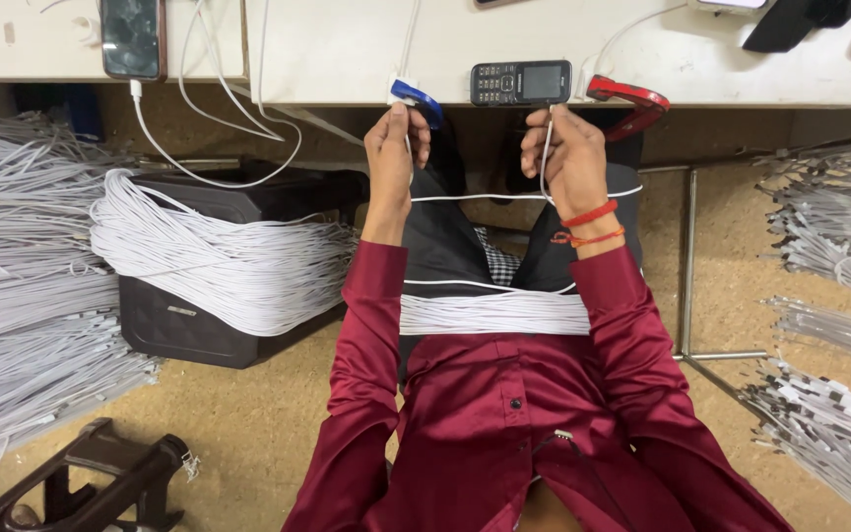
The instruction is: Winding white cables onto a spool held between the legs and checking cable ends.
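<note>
Two hands work one white cable [475,197] at the worktop [347,49] edge. The left hand [394,148] pinches one end between its fingers just under a blue clip [418,97]; the right hand [568,158] grips the other end and holds it up to the keypad phone [522,82], beside a red clip [630,99]. The cable hangs slack between the hands, over a bundle [492,313] of like cables lying across the lap. To my eye, doing this well means holding each plug close behind its head, so it goes in straight and not at an angle, and keeping the span loose enough that it does not tug either end. A heap [238,261] of more cables sits on a black box [248,197] to the left; keep the lap bundle from sliding.
</note>
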